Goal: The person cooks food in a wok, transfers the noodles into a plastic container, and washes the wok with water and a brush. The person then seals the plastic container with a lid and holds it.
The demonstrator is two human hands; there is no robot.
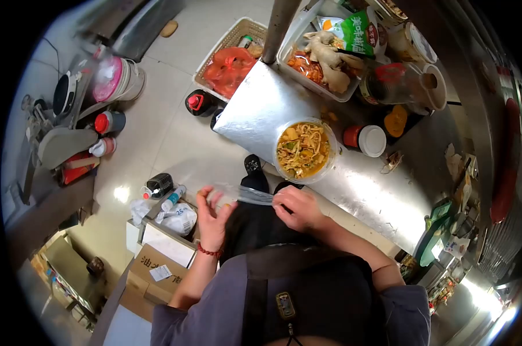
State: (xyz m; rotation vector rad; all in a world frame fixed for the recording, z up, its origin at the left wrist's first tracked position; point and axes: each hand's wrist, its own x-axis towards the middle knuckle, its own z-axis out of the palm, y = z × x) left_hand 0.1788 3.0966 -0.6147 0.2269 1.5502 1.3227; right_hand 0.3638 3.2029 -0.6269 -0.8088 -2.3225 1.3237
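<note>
A clear plastic bag (pixel 256 196) stretches in front of my body, bunched at its right end. My right hand (pixel 298 209) is closed around that bunched end. At the bag's other end, my left hand (pixel 213 222) has thumb and fingers apart; the film there is blurred, and whether it touches the fingertips is unclear. Just beyond my right hand, a round clear tub (pixel 303 151) of yellowish shredded food in sauce sits on the metal counter (pixel 267 95). A red-sided jar with a white lid (pixel 372 141) stands to the right of it.
A clear bin (pixel 353 95) holds ginger, red food and a green packet. On the floor are an orange-filled basket (pixel 200 75), dark bottles (pixel 198 102) and a cardboard box (pixel 157 271). White buckets (pixel 131 81) stand at left; a metal post (pixel 279 29) rises from the counter.
</note>
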